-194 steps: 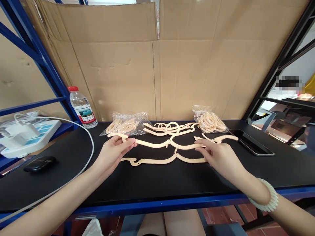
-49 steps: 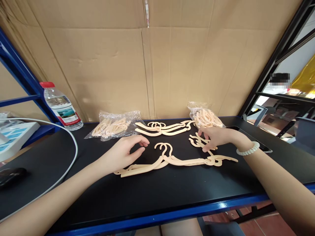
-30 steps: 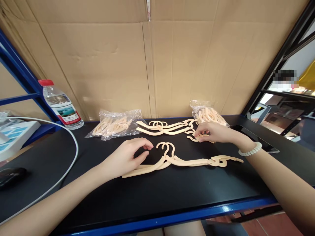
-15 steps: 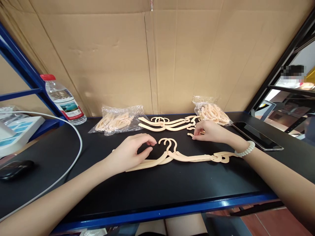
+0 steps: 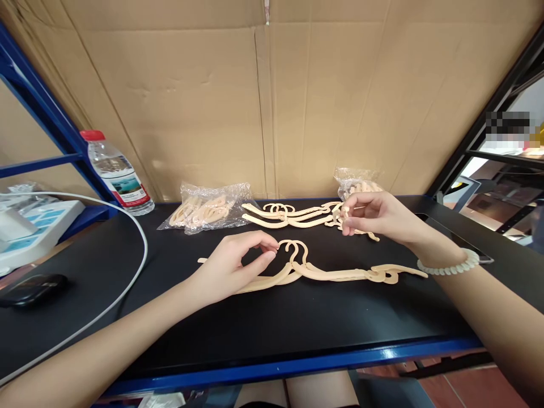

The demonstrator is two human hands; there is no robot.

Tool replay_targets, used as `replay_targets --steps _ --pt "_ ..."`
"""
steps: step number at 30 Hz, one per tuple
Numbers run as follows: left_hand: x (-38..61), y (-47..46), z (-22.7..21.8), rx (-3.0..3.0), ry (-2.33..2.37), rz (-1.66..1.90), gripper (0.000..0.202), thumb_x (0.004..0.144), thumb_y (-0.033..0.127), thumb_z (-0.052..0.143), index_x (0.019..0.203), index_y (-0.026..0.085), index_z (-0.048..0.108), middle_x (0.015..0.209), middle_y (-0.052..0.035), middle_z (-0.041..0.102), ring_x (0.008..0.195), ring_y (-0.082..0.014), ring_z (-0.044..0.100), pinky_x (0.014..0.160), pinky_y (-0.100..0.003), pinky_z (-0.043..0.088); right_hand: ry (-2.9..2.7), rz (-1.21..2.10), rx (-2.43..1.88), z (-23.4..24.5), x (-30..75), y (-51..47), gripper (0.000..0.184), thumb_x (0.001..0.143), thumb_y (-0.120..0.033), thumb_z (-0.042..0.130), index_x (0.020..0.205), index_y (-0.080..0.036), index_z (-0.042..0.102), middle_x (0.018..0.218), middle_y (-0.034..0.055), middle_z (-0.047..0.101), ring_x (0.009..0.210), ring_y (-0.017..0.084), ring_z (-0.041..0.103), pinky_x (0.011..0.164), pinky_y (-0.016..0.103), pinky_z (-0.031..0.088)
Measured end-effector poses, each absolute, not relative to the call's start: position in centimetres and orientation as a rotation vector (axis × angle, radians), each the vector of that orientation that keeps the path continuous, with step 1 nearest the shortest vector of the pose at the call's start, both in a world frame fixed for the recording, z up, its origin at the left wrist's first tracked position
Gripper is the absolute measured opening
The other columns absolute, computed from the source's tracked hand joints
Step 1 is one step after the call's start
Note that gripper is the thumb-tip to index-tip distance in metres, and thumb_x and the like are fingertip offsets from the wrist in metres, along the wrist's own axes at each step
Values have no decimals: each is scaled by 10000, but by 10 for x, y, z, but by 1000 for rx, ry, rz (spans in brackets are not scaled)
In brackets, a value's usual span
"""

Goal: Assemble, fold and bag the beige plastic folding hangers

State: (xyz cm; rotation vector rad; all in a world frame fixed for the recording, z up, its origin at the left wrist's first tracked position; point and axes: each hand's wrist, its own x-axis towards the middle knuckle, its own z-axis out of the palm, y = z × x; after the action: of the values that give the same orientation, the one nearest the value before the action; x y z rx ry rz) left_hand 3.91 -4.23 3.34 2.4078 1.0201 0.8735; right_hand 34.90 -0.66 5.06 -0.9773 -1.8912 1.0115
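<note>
Two beige plastic folding hangers (image 5: 327,274) lie overlapped on the black table, their hooks (image 5: 301,249) pointing away from me. Over their left arms is my left hand (image 5: 233,263), its fingers curved and the thumb apart from the index finger, fingertips beside one hook. My right hand (image 5: 374,218) is raised at the back right, pinching a small beige plastic piece (image 5: 345,213); its full shape is hidden by the fingers. Just left of that hand lie more beige hangers (image 5: 289,215), one behind the other. A beige strip (image 5: 373,236) shows below my right hand.
Clear bags of beige hangers stand at the back left (image 5: 208,207) and back right (image 5: 359,178), the latter partly covered by my hand. A tablet (image 5: 484,258) is under my right wrist. A bottle (image 5: 119,175), white cable (image 5: 142,249), mouse (image 5: 34,289) and power strip (image 5: 63,226) are left.
My right hand has lifted and shifted slightly right with the small beige piece, now covering part of the right bag. My left hand has edged right, closer to the hook.
</note>
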Motion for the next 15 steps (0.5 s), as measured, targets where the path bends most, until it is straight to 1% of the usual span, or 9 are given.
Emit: replay_targets --steps 3,5,9,11,13,14,15 --pt "43 -46 35 2300 1020 879 188 913 302 529 957 182 668 909 -40 716 841 -178 665 769 -276 523 -1816 1120 -900 48 335 -12 248 730 -355 793 790 -186 622 736 17 655 753 225 732 667 321 600" --pt "46 -48 35 2227 1009 871 204 913 323 532 959 178 667 894 -45 717 825 -185 670 768 -290 532 -1777 1179 -872 45 325 -17 231 736 -327 792 796 -182 623 752 13 662 807 244 746 683 312 615" --pt "50 -51 30 2107 966 844 242 915 344 539 1000 168 682 905 -66 721 833 -200 679 761 -311 549 -1703 1307 -823 39 304 -26 217 745 -283 780 786 -185 592 753 8 703 837 238 751 673 289 621" --pt "54 -54 26 2062 909 879 273 897 338 573 1093 175 668 938 -71 719 814 -187 675 740 -303 557 -1654 1386 -842 36 295 -31 235 743 -290 780 785 -188 573 748 15 732 820 226 752 653 280 617" --pt "59 -57 24 2022 862 930 354 854 324 635 1182 192 627 980 -71 713 763 -166 665 704 -292 565 -1615 1463 -892 33 286 -35 257 740 -326 783 803 -189 575 749 27 752 792 215 752 635 277 612" --pt "61 -59 23 2007 851 951 372 834 318 659 1185 199 621 994 -69 710 732 -157 659 678 -285 568 -1610 1495 -913 31 282 -37 266 738 -348 784 811 -187 586 749 33 757 779 210 750 632 278 610" --pt "63 -61 22 1992 851 967 349 820 316 674 1148 202 636 986 -65 710 707 -152 655 651 -278 569 -1614 1517 -921 29 279 -39 273 734 -367 785 814 -184 600 746 36 759 765 203 748 632 278 608"
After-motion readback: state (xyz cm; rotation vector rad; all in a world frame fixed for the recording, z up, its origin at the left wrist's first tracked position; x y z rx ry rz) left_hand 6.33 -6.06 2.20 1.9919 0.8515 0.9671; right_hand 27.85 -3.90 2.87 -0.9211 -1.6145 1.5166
